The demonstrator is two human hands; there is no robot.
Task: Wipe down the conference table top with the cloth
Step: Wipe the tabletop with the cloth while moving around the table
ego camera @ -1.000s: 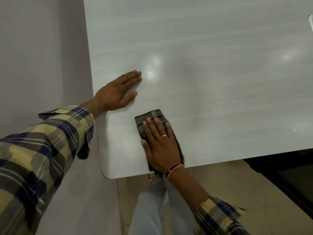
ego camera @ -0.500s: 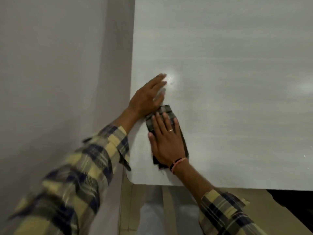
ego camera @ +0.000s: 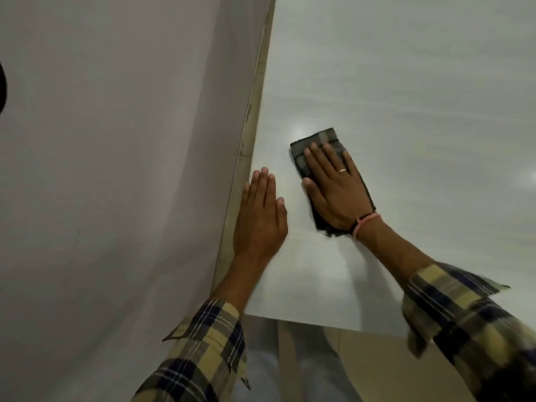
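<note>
The pale grey conference table top [ego camera: 406, 97] fills the right of the head view. A folded dark checked cloth [ego camera: 317, 142] lies flat on it near the left edge. My right hand [ego camera: 333, 190] presses palm-down on the cloth, fingers spread, hiding most of it; only its far end and near fringe show. My left hand [ego camera: 259, 219] rests flat on the table beside the left edge, fingers together, holding nothing, a short gap to the left of the cloth.
A plain grey wall [ego camera: 116, 169] runs close along the table's left edge, with a narrow strip of floor [ego camera: 249, 117] between. The table's near edge crosses the bottom, with tan floor [ego camera: 362, 358] and my legs below it.
The view has swung so the wall fills the left. My right hand has slid the cloth away from the near edge. My left hand, which was touching the cloth, now lies apart beside it.
</note>
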